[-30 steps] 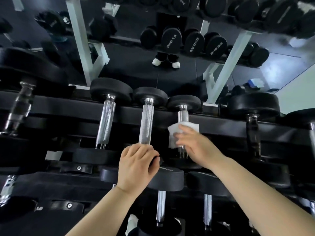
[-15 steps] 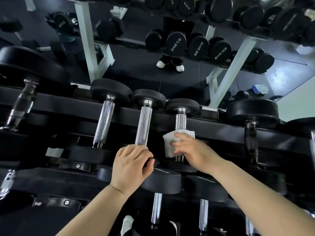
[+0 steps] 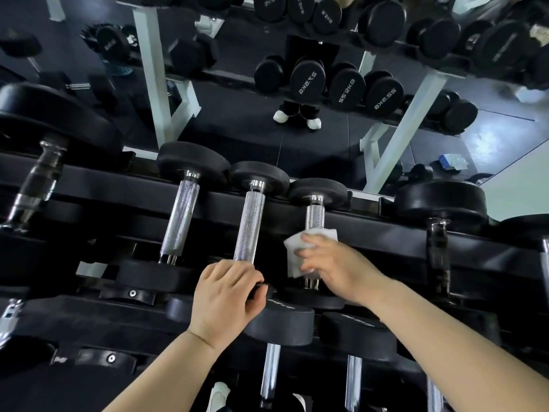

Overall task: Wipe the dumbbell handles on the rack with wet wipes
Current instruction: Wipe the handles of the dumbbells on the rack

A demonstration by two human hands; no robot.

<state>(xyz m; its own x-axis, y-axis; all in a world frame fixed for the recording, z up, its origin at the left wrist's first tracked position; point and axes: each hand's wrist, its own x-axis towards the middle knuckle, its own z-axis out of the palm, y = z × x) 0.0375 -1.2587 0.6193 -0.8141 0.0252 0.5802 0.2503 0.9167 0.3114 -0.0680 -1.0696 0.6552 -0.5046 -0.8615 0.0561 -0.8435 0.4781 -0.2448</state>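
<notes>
Now our wet wipe [image 3: 309, 248] sits folded round the lower part of the knurled handle [image 3: 314, 217] of the right-hand one of three small silver-handled dumbbells, which lie side by side on the upper rail of the rack [image 3: 371, 230]. Our right hand [image 3: 335, 266] pinches the wipe against that handle just above the near head, its fingers blurred. Our left hand [image 3: 225, 298], close beside it, curls fingers and thumb over the near end of the middle dumbbell [image 3: 249, 227] and grips it. The left dumbbell [image 3: 181, 215] of the three lies apart from both hands. Two heavier dumbbells with dark handles flank the trio: the big left one [image 3: 38, 185] and the big right one [image 3: 439, 251]. Lower down we count three chrome bars, the nearest [image 3: 270, 373] under our left hand. Behind the rack a mirror [image 3: 237, 114] shows more black dumbbells and one pair of white shoes [image 3: 280, 115].
</notes>
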